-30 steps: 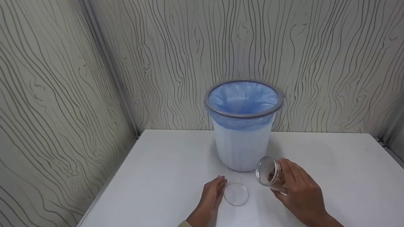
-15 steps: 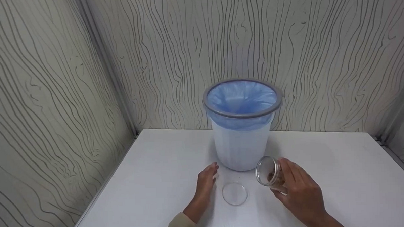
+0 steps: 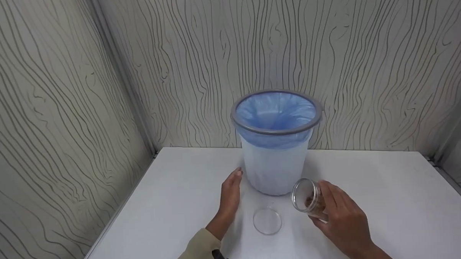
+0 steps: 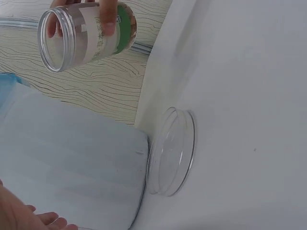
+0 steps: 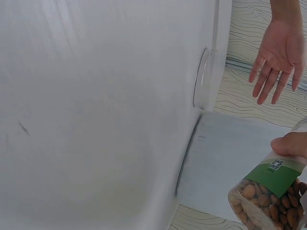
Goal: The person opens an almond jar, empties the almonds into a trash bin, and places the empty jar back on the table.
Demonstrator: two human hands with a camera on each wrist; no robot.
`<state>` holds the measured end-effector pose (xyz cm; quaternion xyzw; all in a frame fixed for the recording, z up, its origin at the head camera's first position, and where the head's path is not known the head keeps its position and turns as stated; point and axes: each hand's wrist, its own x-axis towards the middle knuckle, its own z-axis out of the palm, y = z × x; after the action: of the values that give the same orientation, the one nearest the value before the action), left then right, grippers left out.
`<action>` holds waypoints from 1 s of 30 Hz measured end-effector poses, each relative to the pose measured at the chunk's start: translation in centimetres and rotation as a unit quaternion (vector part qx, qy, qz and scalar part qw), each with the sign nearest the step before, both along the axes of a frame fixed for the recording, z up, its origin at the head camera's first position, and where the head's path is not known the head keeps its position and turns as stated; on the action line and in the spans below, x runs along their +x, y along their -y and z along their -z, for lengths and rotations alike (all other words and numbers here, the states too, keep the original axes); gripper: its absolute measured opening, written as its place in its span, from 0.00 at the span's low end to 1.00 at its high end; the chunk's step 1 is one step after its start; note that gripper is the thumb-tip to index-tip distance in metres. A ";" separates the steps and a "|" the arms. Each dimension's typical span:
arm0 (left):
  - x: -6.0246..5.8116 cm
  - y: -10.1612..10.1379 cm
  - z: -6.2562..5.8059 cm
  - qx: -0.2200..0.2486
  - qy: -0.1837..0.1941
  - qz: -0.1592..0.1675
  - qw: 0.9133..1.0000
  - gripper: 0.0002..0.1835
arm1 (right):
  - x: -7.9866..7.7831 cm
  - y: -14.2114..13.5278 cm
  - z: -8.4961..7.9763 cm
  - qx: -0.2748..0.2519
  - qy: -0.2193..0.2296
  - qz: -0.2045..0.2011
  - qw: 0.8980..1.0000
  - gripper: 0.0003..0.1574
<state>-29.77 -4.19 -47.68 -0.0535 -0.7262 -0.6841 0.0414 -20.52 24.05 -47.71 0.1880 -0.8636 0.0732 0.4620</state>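
Note:
My right hand (image 3: 345, 218) grips a clear jar (image 3: 318, 207) by its side, tilted with its uncovered mouth facing left. Almonds (image 5: 268, 203) lie towards the jar's base, under a green and white label (image 5: 273, 175) in the right wrist view. A round clear lid (image 3: 267, 221) rests on the white table between the hands. My left hand (image 3: 229, 194) is left of the lid and beside the waste bin (image 3: 274, 164). Its fingers are extended, palm turned inward, and the right wrist view shows that palm (image 5: 283, 48) bare.
The white bin has a grey rim (image 3: 276, 132) and a blue liner (image 3: 279, 104), and stands at the back of the table (image 3: 172, 208). Wood-patterned panels (image 3: 197, 69) rise behind and to the left.
My left hand has left the lid's edge and moved forward and left, up beside the bin. The right hand and the jar have stayed in place.

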 end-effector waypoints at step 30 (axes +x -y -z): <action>-4.2 2.4 -4.2 -0.098 -0.155 -0.030 0.983 0.29 | -0.1 0.1 0.3 0.007 0.009 0.006 1.000 0.66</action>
<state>-33.96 -6.60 -43.48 -0.1408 -0.7759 -0.5914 0.1687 -20.58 23.93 -47.97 0.1856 -0.8693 0.0660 0.4533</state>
